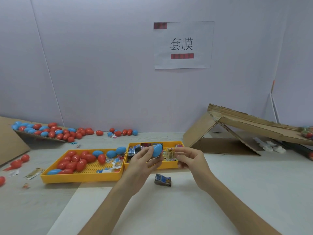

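My left hand [144, 161] grips a blue plastic egg [157, 150] upright in its fingertips, above the near edge of the right yellow tray [152, 167]. Just to the right, my right hand [189, 158] pinches a small yellow printed film sleeve [170, 154] next to the egg. The right tray holds several printed sleeves. The left yellow tray [81, 178] holds several red and blue eggs and a few small wrapped toys.
A crumpled blue sleeve [163, 179] lies on the table below my hands. Loose red and blue eggs [54, 131] pile on a cardboard ramp at the back left. A folded cardboard chute [245, 128] stands at the right. A paper sign [183, 44] hangs on the wall.
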A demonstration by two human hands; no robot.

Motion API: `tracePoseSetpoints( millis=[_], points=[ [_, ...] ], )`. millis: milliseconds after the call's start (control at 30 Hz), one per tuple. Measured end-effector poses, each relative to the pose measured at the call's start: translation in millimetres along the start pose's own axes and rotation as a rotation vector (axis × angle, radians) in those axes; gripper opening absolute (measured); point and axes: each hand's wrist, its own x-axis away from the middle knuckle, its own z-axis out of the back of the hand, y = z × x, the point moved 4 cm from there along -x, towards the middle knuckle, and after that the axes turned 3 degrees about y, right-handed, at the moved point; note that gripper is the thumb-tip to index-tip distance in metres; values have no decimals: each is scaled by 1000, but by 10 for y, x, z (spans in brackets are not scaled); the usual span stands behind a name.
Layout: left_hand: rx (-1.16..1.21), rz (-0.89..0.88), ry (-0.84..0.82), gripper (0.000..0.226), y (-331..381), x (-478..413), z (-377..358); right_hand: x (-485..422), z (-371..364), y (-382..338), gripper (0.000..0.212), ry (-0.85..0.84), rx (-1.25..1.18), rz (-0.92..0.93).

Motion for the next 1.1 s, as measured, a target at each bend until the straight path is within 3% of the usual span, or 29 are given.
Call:
tracePoseSetpoints(
  millis=[133, 333, 567, 900, 1100],
  points=[
    [68, 53, -10, 44, -1, -2, 14, 7, -3, -10, 28, 6, 16, 6],
    [-117, 70, 7, 51, -42, 4, -14, 31, -25, -38, 38, -2, 37, 53],
    [-275, 104, -16, 42, -90, 15, -34, 42, -19, -52, 34, -11, 58, 78],
    [-357, 100, 18, 44, -80, 60, -60, 93, -84, -98, 32, -93, 142, 155],
    [-358, 71, 15, 44, -70, 71, -72, 103, -81, -104, 33, -50, 181, 210]
  ],
)
